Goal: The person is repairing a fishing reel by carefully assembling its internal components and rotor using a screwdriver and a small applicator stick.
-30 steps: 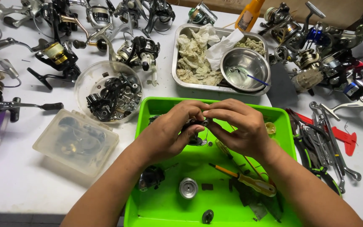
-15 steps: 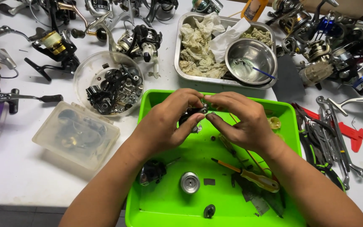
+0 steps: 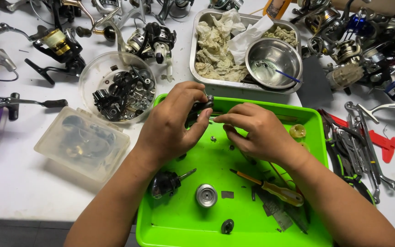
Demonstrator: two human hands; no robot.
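Head view: left hand (image 3: 170,128) grips a dark reel part (image 3: 201,108) over the green tray (image 3: 179,219); right hand (image 3: 257,130) pinches closed beside it, touching.

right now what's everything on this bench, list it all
green tray: one, front centre
small dark reel part: one, held by both hands above tray
screwdriver: one, yellow handle, in tray
silver spool: one, in tray
dark reel body: one, tray's left edge
metal tray: one, holds rags
steel bowl: one, in metal tray
round clear tub: one, dark parts inside
clear lidded box: one, left
fishing reels: many, back
wrenches: several, right
left hand: one
right hand: one
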